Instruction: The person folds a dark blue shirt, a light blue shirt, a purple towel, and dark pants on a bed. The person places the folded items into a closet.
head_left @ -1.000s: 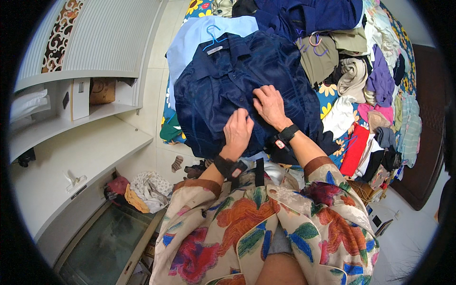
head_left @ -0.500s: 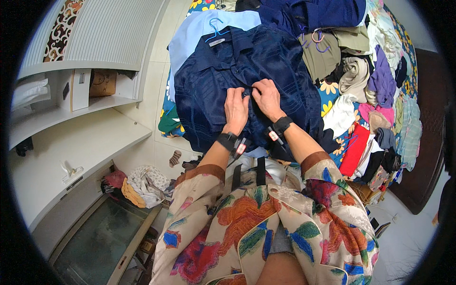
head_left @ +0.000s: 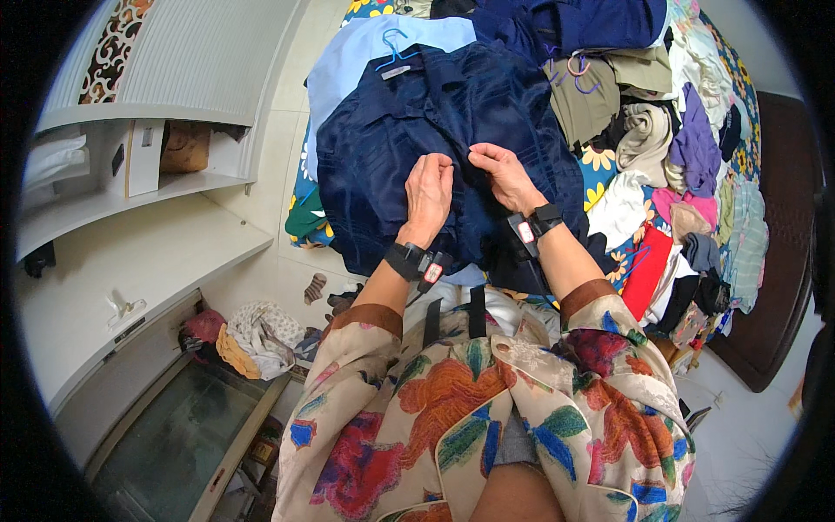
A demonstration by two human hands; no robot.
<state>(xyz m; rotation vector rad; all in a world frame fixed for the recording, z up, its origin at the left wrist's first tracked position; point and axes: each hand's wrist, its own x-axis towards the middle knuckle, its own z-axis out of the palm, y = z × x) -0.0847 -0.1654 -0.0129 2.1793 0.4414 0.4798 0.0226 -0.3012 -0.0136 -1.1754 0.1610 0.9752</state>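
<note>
A dark navy patterned shirt (head_left: 374, 165) lies spread front up on the bed, its collar away from me and a blue hanger (head_left: 393, 50) at its neck. My left hand (head_left: 429, 196) is closed with bent fingers on one front edge of the shirt. Just across the front opening, my right hand (head_left: 508, 181) pinches the other edge between thumb and fingers. What lies under the fingertips is mostly hidden. A small gap separates the two hands, and both wrists wear black straps with small devices.
Beneath the navy shirt lies a light blue garment (head_left: 335, 65). Khaki clothes (head_left: 581, 109) with hangers, a purple garment (head_left: 696, 143) and a red cloth (head_left: 645, 271) crowd the flowered bed at right. A white cabinet (head_left: 196, 235) stands at left, near clothes (head_left: 265, 335) heaped low down.
My hands have drawn slightly apart at the shirt front. The right hand has shifted a little right and turned, with its fingertips now pinched. The shirt stays almost in place.
</note>
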